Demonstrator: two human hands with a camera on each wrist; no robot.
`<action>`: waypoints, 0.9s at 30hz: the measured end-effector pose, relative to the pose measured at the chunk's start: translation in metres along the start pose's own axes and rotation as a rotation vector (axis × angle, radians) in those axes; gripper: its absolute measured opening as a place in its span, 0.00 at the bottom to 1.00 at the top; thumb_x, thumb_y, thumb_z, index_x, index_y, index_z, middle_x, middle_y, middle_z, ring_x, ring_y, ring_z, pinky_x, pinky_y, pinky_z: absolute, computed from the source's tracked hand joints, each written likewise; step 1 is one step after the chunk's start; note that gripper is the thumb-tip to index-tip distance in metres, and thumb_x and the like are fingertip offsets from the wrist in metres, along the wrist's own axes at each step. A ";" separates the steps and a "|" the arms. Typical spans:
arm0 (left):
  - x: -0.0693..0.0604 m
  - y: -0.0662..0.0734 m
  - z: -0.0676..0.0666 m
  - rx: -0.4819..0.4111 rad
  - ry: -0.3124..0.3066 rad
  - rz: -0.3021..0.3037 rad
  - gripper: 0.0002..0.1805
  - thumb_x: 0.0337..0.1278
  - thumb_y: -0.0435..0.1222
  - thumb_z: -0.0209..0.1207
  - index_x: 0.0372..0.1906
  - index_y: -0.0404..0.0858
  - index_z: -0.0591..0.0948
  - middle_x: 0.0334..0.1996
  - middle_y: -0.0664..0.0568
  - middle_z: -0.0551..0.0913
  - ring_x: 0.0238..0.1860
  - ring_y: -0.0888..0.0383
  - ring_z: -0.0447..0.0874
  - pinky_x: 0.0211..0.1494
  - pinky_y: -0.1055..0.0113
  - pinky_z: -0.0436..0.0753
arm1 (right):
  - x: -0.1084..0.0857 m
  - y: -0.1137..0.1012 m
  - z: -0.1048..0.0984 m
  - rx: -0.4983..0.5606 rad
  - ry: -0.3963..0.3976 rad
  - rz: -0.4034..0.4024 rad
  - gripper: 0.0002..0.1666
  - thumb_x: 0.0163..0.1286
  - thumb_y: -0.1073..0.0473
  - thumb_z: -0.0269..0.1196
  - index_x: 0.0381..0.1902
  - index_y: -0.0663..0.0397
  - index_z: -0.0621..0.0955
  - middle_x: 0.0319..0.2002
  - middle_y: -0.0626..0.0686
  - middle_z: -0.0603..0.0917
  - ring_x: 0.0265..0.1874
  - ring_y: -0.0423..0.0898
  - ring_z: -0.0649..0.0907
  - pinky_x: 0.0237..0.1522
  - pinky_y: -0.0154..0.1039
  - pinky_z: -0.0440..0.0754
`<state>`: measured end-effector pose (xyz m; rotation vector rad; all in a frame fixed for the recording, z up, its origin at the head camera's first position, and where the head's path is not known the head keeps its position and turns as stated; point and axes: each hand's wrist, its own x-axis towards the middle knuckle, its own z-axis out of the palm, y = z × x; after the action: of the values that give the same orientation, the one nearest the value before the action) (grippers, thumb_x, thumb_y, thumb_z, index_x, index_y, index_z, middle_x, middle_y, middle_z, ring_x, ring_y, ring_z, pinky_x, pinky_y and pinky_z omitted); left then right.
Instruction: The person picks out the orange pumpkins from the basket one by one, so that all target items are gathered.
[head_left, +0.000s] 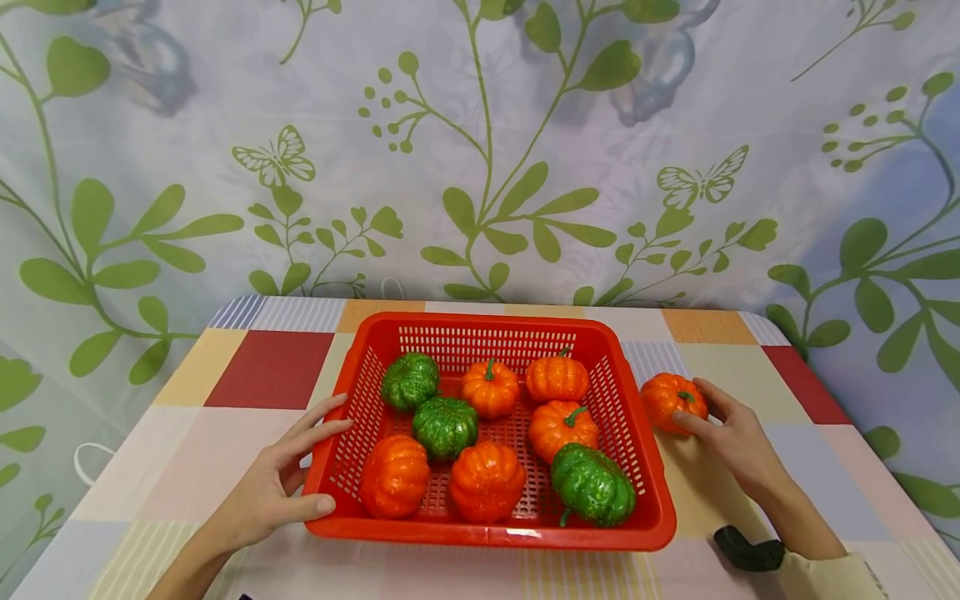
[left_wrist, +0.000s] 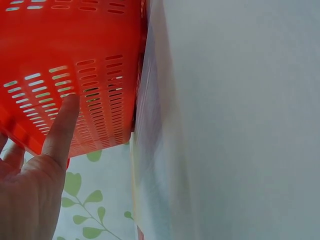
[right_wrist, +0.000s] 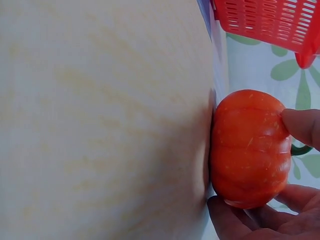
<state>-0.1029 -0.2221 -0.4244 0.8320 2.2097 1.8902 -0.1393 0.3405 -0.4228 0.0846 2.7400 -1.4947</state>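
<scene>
A red plastic basket (head_left: 495, 533) with slotted walls stands on the table, holding several small orange and green pumpkins. My left hand (head_left: 262, 483) lies at its left side, fingers extended to the rim and thumb by the near left corner. In the left wrist view, one straight finger (left_wrist: 62, 125) touches the slotted outer wall. To the right of the basket, my right hand (head_left: 738, 442) grips a small orange pumpkin (head_left: 667, 402) between thumb and fingers. This pumpkin (right_wrist: 250, 150) appears to rest on the tabletop in the right wrist view, its green stem partly behind the thumb.
A patchwork-patterned cloth (head_left: 270, 367) covers the table. Behind it hangs a curtain (head_left: 525, 125) printed with leaves and butterflies. Inside the basket, a green pumpkin (head_left: 592, 485) sits at the near right corner and an orange pumpkin (head_left: 395, 477) at the near left.
</scene>
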 end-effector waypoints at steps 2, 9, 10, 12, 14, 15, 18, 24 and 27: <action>0.000 0.000 0.000 -0.001 0.001 0.000 0.37 0.48 0.22 0.63 0.68 0.27 0.67 0.76 0.45 0.51 0.69 0.62 0.58 0.49 0.57 0.84 | 0.000 -0.001 0.000 0.000 -0.002 0.001 0.46 0.73 0.52 0.60 0.75 0.71 0.52 0.70 0.75 0.58 0.67 0.70 0.59 0.65 0.70 0.56; 0.000 0.000 0.000 0.004 0.006 -0.005 0.34 0.49 0.23 0.63 0.66 0.28 0.70 0.76 0.46 0.52 0.69 0.62 0.58 0.49 0.58 0.84 | -0.001 -0.001 0.000 0.005 0.007 0.006 0.47 0.72 0.52 0.60 0.75 0.70 0.51 0.70 0.75 0.58 0.68 0.70 0.58 0.65 0.70 0.55; 0.000 0.000 0.000 0.002 0.006 -0.005 0.34 0.49 0.23 0.63 0.66 0.28 0.70 0.75 0.46 0.53 0.69 0.62 0.58 0.49 0.58 0.84 | -0.002 0.000 0.001 0.011 0.011 0.005 0.47 0.72 0.52 0.60 0.76 0.70 0.50 0.70 0.76 0.57 0.68 0.71 0.57 0.66 0.71 0.54; 0.001 0.000 0.001 0.000 0.006 -0.005 0.34 0.49 0.23 0.63 0.65 0.28 0.70 0.75 0.46 0.53 0.69 0.62 0.57 0.49 0.58 0.84 | -0.003 0.001 0.001 0.025 0.025 0.005 0.48 0.72 0.52 0.61 0.76 0.69 0.49 0.71 0.76 0.55 0.68 0.72 0.56 0.66 0.72 0.51; 0.002 -0.001 0.001 -0.006 0.003 -0.006 0.34 0.49 0.23 0.63 0.65 0.28 0.70 0.75 0.46 0.52 0.69 0.62 0.58 0.49 0.57 0.84 | -0.005 0.001 0.001 0.034 0.040 0.010 0.48 0.72 0.51 0.60 0.76 0.68 0.49 0.72 0.75 0.54 0.69 0.73 0.55 0.66 0.73 0.50; 0.002 -0.001 0.001 -0.009 0.002 -0.006 0.34 0.49 0.23 0.63 0.65 0.28 0.70 0.75 0.46 0.52 0.69 0.62 0.58 0.49 0.57 0.84 | -0.006 0.000 0.001 0.034 0.047 0.014 0.48 0.72 0.51 0.60 0.76 0.67 0.49 0.72 0.74 0.54 0.69 0.73 0.55 0.65 0.73 0.50; 0.002 -0.001 0.001 -0.012 0.001 -0.009 0.34 0.49 0.23 0.63 0.65 0.28 0.70 0.75 0.46 0.52 0.69 0.62 0.58 0.49 0.57 0.84 | -0.008 -0.003 0.001 0.008 0.069 0.011 0.47 0.72 0.50 0.60 0.76 0.67 0.52 0.72 0.73 0.55 0.68 0.72 0.56 0.64 0.74 0.53; 0.001 0.000 0.001 -0.005 0.005 -0.010 0.34 0.49 0.24 0.64 0.65 0.28 0.70 0.75 0.46 0.52 0.69 0.62 0.58 0.48 0.57 0.85 | -0.016 -0.016 -0.002 -0.054 0.091 -0.034 0.43 0.73 0.51 0.60 0.75 0.65 0.55 0.71 0.71 0.58 0.68 0.70 0.58 0.64 0.70 0.59; 0.001 0.000 0.001 0.004 0.007 -0.008 0.34 0.48 0.24 0.64 0.65 0.29 0.71 0.75 0.46 0.53 0.69 0.62 0.58 0.48 0.57 0.85 | -0.023 -0.024 0.000 -0.050 0.089 -0.073 0.41 0.73 0.53 0.60 0.75 0.65 0.56 0.71 0.70 0.59 0.69 0.69 0.57 0.69 0.61 0.58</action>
<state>-0.1037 -0.2212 -0.4246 0.8169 2.2189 1.8886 -0.1172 0.3271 -0.4018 0.0525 2.8782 -1.4731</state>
